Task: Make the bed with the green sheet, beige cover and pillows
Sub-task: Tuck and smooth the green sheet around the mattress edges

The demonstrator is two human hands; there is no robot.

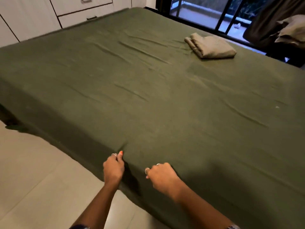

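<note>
Evidently the sheet-tightening step: the left hand (pixel 113 169) and right hand (pixel 162 176) curl their fingers into the green sheet (pixel 148 90) at the bed's near edge. Creases remain; next, unfold the beige cover (pixel 212 46) lying folded far right.

Sheet (pixel 148 96): matt green cloth, soft, w/ shallow creases. Cover (pixel 212 47): matt beige woven cloth, folded. Floor (pixel 33 179): smooth pale tiles, slight sheen. Cupboards (pixel 33 14): smooth matt white panels, dark metal-looking handles. Window (pixel 206 12): glossy glass in dark frame. Pillows (pixel 292 30): beige cloth, crumpled.
</note>
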